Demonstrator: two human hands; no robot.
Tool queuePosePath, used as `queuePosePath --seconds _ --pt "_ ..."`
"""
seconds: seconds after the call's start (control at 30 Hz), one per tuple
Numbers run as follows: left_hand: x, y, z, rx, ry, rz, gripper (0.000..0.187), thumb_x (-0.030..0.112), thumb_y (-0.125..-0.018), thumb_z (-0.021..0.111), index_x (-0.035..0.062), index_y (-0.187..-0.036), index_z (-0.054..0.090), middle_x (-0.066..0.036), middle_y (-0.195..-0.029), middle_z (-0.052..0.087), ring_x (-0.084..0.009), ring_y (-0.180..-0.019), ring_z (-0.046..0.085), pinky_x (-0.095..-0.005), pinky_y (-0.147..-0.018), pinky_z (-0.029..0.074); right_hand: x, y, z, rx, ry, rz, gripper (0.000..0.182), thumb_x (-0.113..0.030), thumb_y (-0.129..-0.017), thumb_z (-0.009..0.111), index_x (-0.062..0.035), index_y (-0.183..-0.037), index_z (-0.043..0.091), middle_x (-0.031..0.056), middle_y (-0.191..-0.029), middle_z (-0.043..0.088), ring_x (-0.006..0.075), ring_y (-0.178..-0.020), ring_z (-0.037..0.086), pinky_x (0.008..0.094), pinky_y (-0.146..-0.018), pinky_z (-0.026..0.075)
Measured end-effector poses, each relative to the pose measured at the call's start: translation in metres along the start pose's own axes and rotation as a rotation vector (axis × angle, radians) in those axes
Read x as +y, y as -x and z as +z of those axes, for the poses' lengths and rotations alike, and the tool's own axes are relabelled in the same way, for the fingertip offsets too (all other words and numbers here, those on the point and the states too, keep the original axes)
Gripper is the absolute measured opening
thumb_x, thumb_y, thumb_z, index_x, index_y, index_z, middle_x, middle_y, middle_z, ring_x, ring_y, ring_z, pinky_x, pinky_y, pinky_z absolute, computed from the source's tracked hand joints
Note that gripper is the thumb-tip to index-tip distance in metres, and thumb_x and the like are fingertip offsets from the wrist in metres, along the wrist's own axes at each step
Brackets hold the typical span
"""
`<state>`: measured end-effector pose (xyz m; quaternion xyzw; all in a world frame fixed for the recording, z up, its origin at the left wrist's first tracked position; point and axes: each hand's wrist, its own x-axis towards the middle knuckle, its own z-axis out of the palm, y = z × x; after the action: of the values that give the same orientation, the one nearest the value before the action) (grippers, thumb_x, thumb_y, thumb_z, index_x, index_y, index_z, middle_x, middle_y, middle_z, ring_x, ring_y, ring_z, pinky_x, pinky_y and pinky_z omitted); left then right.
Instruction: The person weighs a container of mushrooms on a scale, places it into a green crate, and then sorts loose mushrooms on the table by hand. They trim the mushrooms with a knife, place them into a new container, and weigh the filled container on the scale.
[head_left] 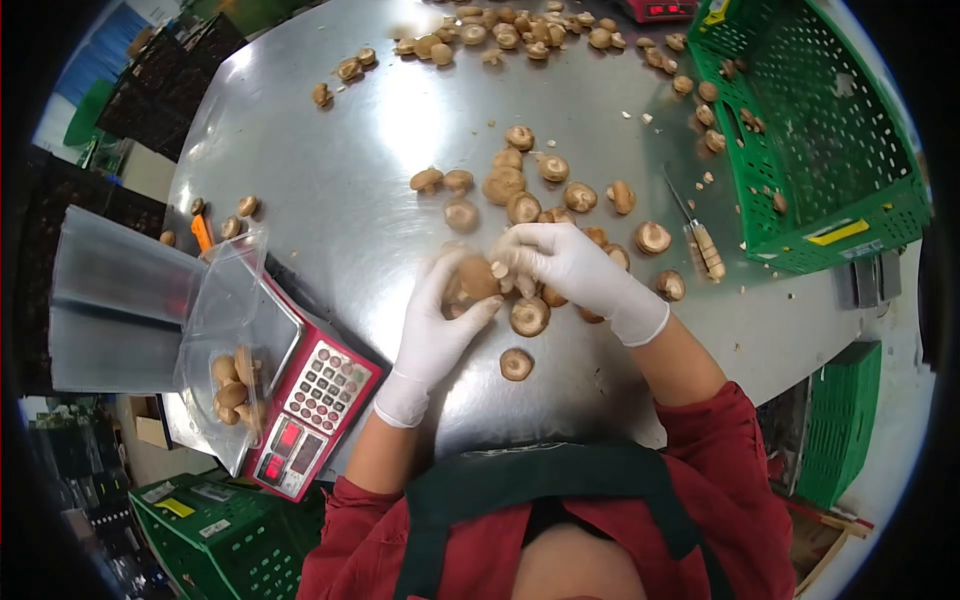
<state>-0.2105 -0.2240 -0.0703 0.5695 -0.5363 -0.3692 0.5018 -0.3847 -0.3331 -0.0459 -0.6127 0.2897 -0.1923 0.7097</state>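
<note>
My left hand [437, 325], in a white glove, is closed around a brown-capped mushroom [478, 278] above the steel table. The gloved fingers of my right hand [570, 262] are pinched at the pale mushroom stem [499, 270], right beside that cap. Whether stem and cap are still joined cannot be made out. Just below the right fingers lies a mushroom [529, 316] with its underside up, and a single mushroom [516, 364] rests nearer my body. A loose group of mushrooms [503, 184] spreads beyond my hands, partly hidden by the right one.
At left, a red scale [325, 385] carries a clear plastic container of mushrooms [232, 388]. A wooden-handled knife [703, 245] lies at right, near a green crate [765, 215]. An orange-handled tool [202, 232] sits behind the scale. More mushrooms [505, 35] cover the far side.
</note>
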Motion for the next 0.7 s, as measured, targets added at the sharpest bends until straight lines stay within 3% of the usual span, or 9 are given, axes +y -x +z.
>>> queuePosePath --seconds 0.1,0.17,0.27,0.37,0.4,0.43,0.53,0.6,0.7 --pt "0.003 0.004 -0.002 -0.027 -0.100 -0.028 0.054 0.009 -0.077 0.069 -0.0012 -0.127 0.055 -0.015 -0.128 0.054 -0.0246 -0.118 0.055 -0.0347 -0.100 0.045 -0.010 0.008 0.012 0.146 0.418 -0.140 0.016 -0.012 -0.095 0.061 0.0010 -0.099 0.069 0.0037 -0.081 0.067 0.0079 -0.071 0.061 0.0237 -0.062 0.048" --pt "-0.005 0.010 -0.007 -0.018 -0.134 0.069 0.054 0.010 -0.079 0.072 -0.0014 -0.128 0.054 -0.015 -0.127 0.053 -0.0248 -0.118 0.054 -0.0347 -0.098 0.046 -0.016 0.013 0.020 0.185 0.379 -0.193 0.013 -0.007 -0.094 0.061 0.0013 -0.098 0.070 0.0034 -0.079 0.067 0.0070 -0.069 0.059 0.0235 -0.062 0.048" --pt "0.027 0.023 -0.026 -0.026 -0.118 -0.047 0.055 0.012 -0.077 0.076 0.0017 -0.127 0.055 -0.014 -0.123 0.053 -0.0261 -0.119 0.052 -0.0350 -0.099 0.044 -0.020 0.022 0.029 0.256 0.169 -0.126 0.012 -0.001 -0.096 0.058 0.0005 -0.099 0.069 -0.0010 -0.073 0.061 0.0036 -0.062 0.052 0.0190 -0.055 0.041" --pt "0.058 0.051 -0.061 0.146 -0.367 0.078 0.060 0.017 -0.075 0.080 0.0009 -0.127 0.054 -0.017 -0.128 0.052 -0.0331 -0.112 0.056 -0.0389 -0.095 0.047 -0.027 0.032 0.014 0.328 0.207 -0.160 0.013 -0.002 -0.098 0.056 0.0014 -0.102 0.068 -0.0008 -0.072 0.058 0.0041 -0.063 0.051 0.0187 -0.055 0.039" --pt "0.059 0.057 -0.084 0.239 -0.553 0.265 0.060 0.014 -0.071 0.080 0.0024 -0.125 0.057 -0.016 -0.127 0.053 -0.0317 -0.111 0.056 -0.0392 -0.093 0.048 -0.028 0.039 0.006 0.353 0.220 -0.136 0.013 -0.002 -0.098 0.056 0.0016 -0.103 0.068 -0.0006 -0.073 0.058 0.0045 -0.063 0.051 0.0189 -0.056 0.040" --pt "0.081 0.067 -0.104 0.356 -0.811 0.262 0.056 0.009 -0.068 0.079 0.0030 -0.120 0.061 -0.015 -0.125 0.055 -0.0297 -0.109 0.058 -0.0384 -0.090 0.049 -0.028 0.045 -0.001 0.367 0.225 -0.150 0.014 -0.003 -0.098 0.056 0.0018 -0.103 0.067 -0.0004 -0.073 0.059 0.0048 -0.064 0.052 0.0193 -0.056 0.040" --pt "0.095 0.088 -0.149 0.756 -0.820 0.024 0.050 -0.005 -0.080 0.068 0.0054 -0.128 0.059 -0.009 -0.124 0.056 -0.0210 -0.114 0.056 -0.0322 -0.091 0.050 -0.024 0.064 -0.036 0.485 0.251 -0.140 0.015 -0.004 -0.099 0.055 0.0022 -0.105 0.067 -0.0001 -0.074 0.060 0.0054 -0.065 0.052 0.0204 -0.058 0.042" --pt "0.078 0.108 -0.204 0.730 -1.089 0.004 0.054 -0.001 -0.083 0.068 0.0065 -0.135 0.054 -0.010 -0.135 0.051 -0.0219 -0.123 0.051 -0.0329 -0.099 0.045 -0.016 0.074 -0.062 0.547 0.228 -0.130 0.016 -0.005 -0.099 0.055 0.0023 -0.107 0.066 0.0000 -0.074 0.061 0.0057 -0.066 0.052 0.0212 -0.058 0.043" --pt "0.059 0.123 -0.226 0.609 -0.990 -0.088 0.049 0.003 -0.087 0.064 0.0052 -0.135 0.054 -0.014 -0.140 0.048 -0.0273 -0.129 0.048 -0.0380 -0.104 0.043 -0.007 0.090 -0.084 0.639 0.214 -0.099 0.017 -0.005 -0.099 0.055 0.0025 -0.108 0.066 0.0003 -0.075 0.062 0.0061 -0.066 0.053 0.0213 -0.059 0.044"
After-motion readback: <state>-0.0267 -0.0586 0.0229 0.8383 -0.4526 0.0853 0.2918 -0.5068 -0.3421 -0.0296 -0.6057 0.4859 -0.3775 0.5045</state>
